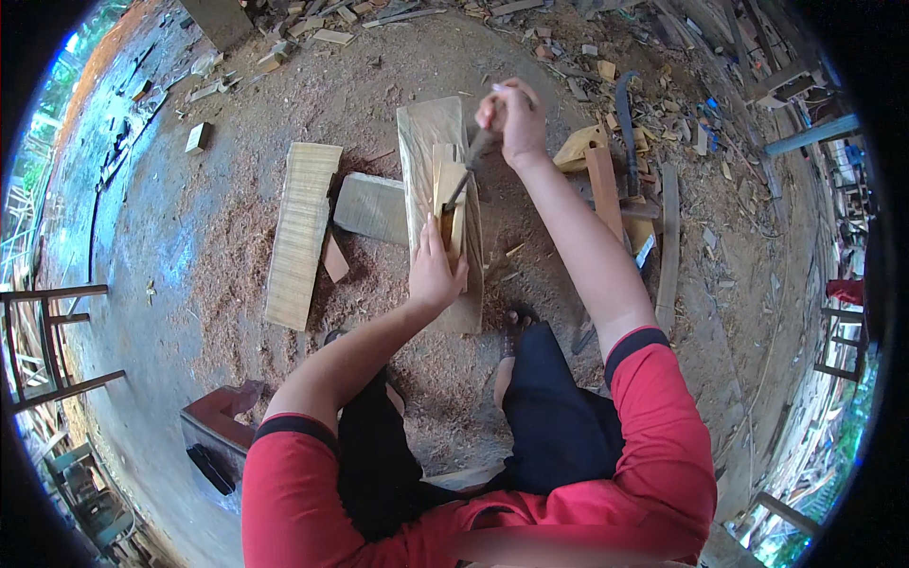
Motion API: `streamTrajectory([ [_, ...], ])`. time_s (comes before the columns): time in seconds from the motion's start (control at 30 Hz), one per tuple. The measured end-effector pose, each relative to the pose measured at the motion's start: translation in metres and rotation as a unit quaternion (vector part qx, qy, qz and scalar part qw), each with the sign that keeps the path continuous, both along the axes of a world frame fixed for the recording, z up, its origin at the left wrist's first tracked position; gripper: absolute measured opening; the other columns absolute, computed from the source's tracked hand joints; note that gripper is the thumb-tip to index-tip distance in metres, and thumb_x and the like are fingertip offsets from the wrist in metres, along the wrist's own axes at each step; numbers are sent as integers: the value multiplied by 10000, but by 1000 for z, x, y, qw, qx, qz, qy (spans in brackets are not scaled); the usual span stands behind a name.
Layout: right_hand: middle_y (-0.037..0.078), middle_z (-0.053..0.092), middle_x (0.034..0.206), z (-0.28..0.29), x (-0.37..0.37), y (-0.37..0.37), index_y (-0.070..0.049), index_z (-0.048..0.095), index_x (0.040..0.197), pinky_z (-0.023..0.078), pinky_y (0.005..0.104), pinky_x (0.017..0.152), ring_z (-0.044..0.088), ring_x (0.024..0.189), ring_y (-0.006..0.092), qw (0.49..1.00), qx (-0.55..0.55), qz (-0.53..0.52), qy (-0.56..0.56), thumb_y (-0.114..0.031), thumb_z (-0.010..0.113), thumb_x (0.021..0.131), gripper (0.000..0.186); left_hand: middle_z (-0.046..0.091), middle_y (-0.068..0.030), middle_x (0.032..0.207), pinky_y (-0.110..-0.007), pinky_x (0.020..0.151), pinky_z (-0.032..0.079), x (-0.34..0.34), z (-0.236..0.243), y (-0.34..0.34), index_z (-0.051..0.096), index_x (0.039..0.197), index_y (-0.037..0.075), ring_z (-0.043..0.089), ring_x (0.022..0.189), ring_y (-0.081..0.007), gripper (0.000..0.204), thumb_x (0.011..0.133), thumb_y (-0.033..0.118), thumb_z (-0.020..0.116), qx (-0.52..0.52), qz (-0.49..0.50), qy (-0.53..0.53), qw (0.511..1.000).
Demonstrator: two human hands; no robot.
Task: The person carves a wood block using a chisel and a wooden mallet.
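**Chopping a block on the plank**

My left hand (434, 275) pins the small block (451, 204) upright on the plank (431, 142); my right hand (511, 118), at 12 o'clock, grips the blade (471, 161). I judge short strokes are safest, fingers kept low. Sawdust covers the floor (189, 237); boards (301, 232) at 9 o'clock, scraps (606, 142) at 2.

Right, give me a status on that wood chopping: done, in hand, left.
Done: pale shavings cover the dirt floor. In hand: the left hand steadies a small upright pale wood piece on a long flat plank; the right hand grips a dark-bladed chopping knife against it. Left: that piece remains uncut through.
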State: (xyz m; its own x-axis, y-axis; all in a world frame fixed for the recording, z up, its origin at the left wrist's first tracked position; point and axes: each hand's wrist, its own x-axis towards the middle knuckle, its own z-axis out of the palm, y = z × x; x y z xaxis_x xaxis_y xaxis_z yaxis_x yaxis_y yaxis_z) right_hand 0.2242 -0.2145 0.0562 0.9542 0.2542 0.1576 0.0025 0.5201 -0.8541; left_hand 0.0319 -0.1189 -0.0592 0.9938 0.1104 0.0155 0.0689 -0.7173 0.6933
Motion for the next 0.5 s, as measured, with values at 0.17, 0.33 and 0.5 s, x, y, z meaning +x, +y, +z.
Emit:
streamTrajectory([
  [0.17,81,480,545,2,-11,-13,-51,437,698,412,295,474,486,479,175,998,32,-58,5,-77,493,815,133,264,-280,1315,-415,978,328,8,9,1,34,1354,-33,328,1193,-420,846,753,167,594,-1,6,22,1000],
  [0.33,46,525,616,5,-49,-22,-46,465,756,455,279,555,533,574,132,973,-163,-45,-155,-72,536,842,115,310,-294,1262,-427,957,352,8,12,0,82,1338,-53,322,1194,-426,848,699,136,607,-19,5,24,1000],
  [0.5,42,562,658,15,-74,-17,-36,488,789,451,238,571,557,620,98,932,-233,-111,-255,-52,581,818,99,310,-305,1243,-426,952,353,13,4,2,75,1336,-56,337,1172,-436,833,702,115,589,-40,-8,19,999],
])
